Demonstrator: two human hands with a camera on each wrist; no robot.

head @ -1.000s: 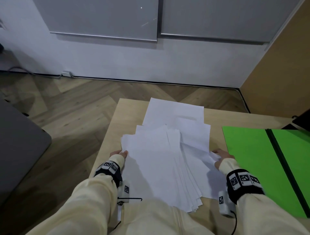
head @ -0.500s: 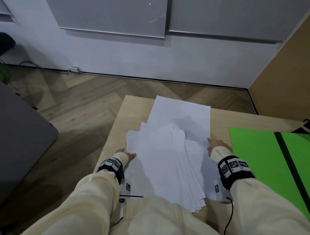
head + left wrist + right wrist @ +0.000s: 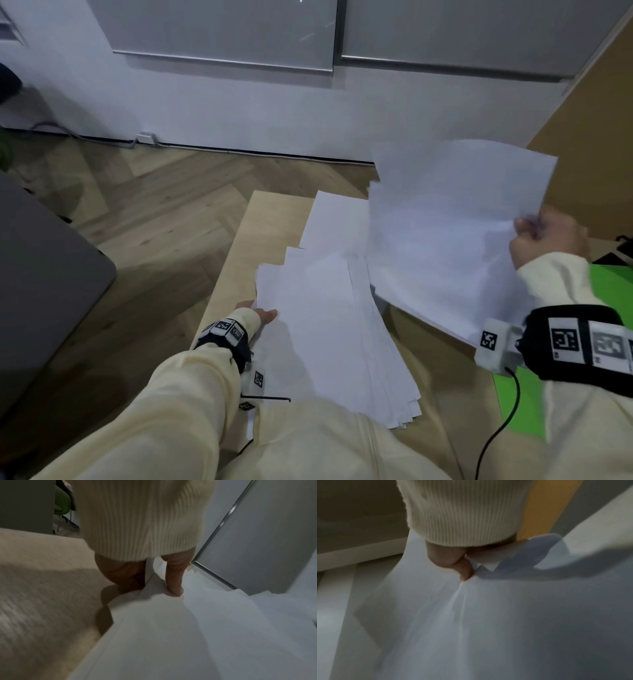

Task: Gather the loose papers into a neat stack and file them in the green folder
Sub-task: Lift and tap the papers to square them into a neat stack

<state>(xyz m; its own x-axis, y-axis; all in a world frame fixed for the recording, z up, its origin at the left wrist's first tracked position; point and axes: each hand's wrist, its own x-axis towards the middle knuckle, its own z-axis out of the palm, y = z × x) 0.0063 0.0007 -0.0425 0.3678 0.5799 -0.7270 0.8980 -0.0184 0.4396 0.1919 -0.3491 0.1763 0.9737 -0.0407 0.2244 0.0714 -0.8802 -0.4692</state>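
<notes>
A fanned pile of white papers (image 3: 329, 335) lies on the light wooden table (image 3: 270, 222). My left hand (image 3: 260, 313) is at the pile's left edge; in the left wrist view its thumb (image 3: 175, 584) lies on top of the papers (image 3: 171, 635) and the fingers tuck under the edge. My right hand (image 3: 548, 236) pinches several sheets (image 3: 455, 233) by their right edge and holds them tilted in the air above the table; the right wrist view shows the thumb (image 3: 465, 569) creasing the lifted sheets (image 3: 488, 622). The green folder (image 3: 613, 281) lies open at the right, mostly hidden by my right arm.
A grey tabletop (image 3: 41, 281) stands to the left across a strip of wooden floor (image 3: 164, 205). A white wall with grey panels (image 3: 222, 31) is behind, and a brown partition (image 3: 596, 113) at the right. A cable (image 3: 503, 425) hangs from my right wristband.
My right hand has lifted several sheets off the right side of the pile, up and to the right. The left hand stays at the pile's left edge. The head view has shifted.
</notes>
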